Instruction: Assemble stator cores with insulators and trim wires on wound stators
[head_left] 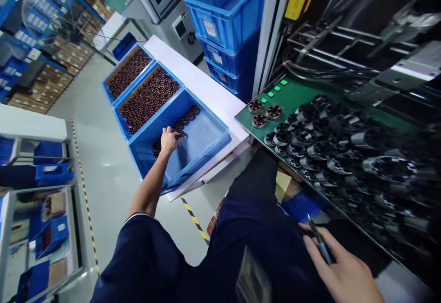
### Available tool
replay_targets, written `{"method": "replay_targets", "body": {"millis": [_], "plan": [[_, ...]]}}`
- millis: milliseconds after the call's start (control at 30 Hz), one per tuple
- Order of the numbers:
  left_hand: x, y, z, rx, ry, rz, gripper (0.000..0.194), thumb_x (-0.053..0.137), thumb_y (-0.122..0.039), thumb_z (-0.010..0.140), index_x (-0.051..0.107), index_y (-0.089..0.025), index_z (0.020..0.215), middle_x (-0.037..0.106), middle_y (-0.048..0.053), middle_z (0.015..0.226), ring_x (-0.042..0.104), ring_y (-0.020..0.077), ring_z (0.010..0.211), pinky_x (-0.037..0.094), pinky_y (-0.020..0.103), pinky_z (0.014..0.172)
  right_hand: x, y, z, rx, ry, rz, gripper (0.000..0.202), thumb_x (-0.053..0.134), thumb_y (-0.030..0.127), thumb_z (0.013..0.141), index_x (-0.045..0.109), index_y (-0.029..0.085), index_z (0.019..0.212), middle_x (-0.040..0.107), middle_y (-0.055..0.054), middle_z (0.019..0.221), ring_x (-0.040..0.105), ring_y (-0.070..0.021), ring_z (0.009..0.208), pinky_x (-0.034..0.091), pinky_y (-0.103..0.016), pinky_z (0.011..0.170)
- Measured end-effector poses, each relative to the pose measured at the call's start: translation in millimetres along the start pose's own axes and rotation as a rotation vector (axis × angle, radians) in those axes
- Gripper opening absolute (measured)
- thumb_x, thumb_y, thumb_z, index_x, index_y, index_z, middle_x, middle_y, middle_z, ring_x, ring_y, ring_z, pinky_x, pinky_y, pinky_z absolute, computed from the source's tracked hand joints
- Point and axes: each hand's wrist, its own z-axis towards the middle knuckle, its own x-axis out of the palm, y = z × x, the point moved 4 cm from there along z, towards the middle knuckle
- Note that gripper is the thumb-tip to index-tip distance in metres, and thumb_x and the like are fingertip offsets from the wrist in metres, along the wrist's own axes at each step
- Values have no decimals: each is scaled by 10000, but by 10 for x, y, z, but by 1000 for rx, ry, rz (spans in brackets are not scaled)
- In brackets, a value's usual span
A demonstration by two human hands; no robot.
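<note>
My left hand (169, 140) reaches into the nearest blue bin (210, 115), its fingers closed on a small dark wound motor stator (179, 133). Beside those fingers a row of similar stators (189, 115) lies along the bin floor; part of the row is hidden by the hand. Low at the right, my right hand (344, 261) grips a slim pen-like tool (320, 241) with a pointed metal tip and a blue-grey body. That hand is near the edge of the green bench (253, 126), over my lap.
Two more blue bins full of copper-wound stators (149, 96) stand on the white table (220, 92). Dark rings (310, 147) crowd the green bench, with three copper-wound stators (274, 111) at its corner. Stacked blue crates (223, 27) and machine rails (344, 41) stand beyond.
</note>
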Motion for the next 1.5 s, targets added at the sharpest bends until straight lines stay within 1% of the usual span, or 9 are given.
{"method": "replay_targets", "body": {"millis": [167, 267, 433, 600, 700, 867, 1033, 1267, 1500], "plan": [[8, 65, 67, -42, -35, 102, 404, 859, -491, 1109, 781, -173, 1346, 731, 150, 1518, 675, 363, 1456, 588, 604, 1258, 81, -144, -11, 34, 1, 11, 728, 658, 833, 894, 885, 285, 1316, 733, 27, 618, 618, -239, 380, 636, -392, 580], [-114, -199, 10, 29, -116, 75, 372, 860, -343, 1060, 762, -147, 1360, 700, 207, 1471, 656, 402, 1410, 582, 610, 1245, 152, -265, -30, 11, -12, 82, 682, 745, 731, 856, 832, 247, 1329, 864, -25, 843, 695, -223, 444, 643, -358, 560], [-211, -1331, -206, 430, -200, -75, 339, 767, -389, 1139, 806, -210, 1424, 641, 215, 1516, 584, 411, 1462, 520, 613, 1358, 224, -89, -84, -204, -23, 182, 566, 679, 558, 964, 886, 229, 1375, 907, -82, 1046, 916, -270, 956, 733, -313, 821], [71, -2652, -318, 856, -45, -133, 372, 887, -318, 1080, 881, -295, 1452, 591, 158, 1785, 509, 410, 1658, 461, 605, 1436, 224, 178, -166, -320, 26, 138, 583, 618, 419, 1061, 861, 239, 1560, 897, -88, 1113, 896, -257, 1003, 743, -377, 1012], [270, -3102, -215, 933, 31, -130, 339, 946, -165, 978, 920, -223, 1311, 579, 198, 1836, 467, 486, 1724, 423, 694, 1443, 163, 179, -234, -335, 22, 129, 592, 600, 387, 1080, 838, 242, 1602, 901, -104, 1170, 893, -267, 1021, 743, -411, 1056], [276, -3238, -149, 951, 37, -210, 156, 998, -269, 979, 861, -196, 987, 696, 180, 1714, 515, 463, 1688, 386, 721, 1460, 117, -101, -365, -255, -37, 192, 588, 619, 402, 1059, 844, 238, 1576, 890, -85, 1117, 881, -270, 985, 743, -406, 1015], [-127, -3159, -841, 987, -77, -473, 331, 786, -525, 1173, 728, -229, 1035, 792, 164, 1500, 734, 325, 1403, 615, 561, 1237, 197, -214, -480, -117, -52, 394, 462, 587, 457, 1173, 861, 238, 1474, 853, -52, 1042, 809, -200, 864, 695, -329, 907], [-529, -3433, -2348, 1264, -82, -964, 350, 1082, -342, 925, 778, -258, 1078, 843, 65, 1169, 866, 254, 1061, 694, 370, 834, -276, 434, -436, -297, -472, 747, 293, 803, 476, 1169, 932, 220, 1230, 750, -2, 753, 632, -155, 609, 543, -294, 592], [-516, -3692, -2790, 1320, 5, -932, 275, 995, -357, 1025, 740, -258, 1046, 888, 86, 1306, 882, 244, 1087, 737, 375, 853, -753, 1003, -476, -603, -609, 814, 174, 956, 368, 1085, 952, 303, 1246, 848, -4, 874, 731, -168, 699, 652, -334, 677]]}}
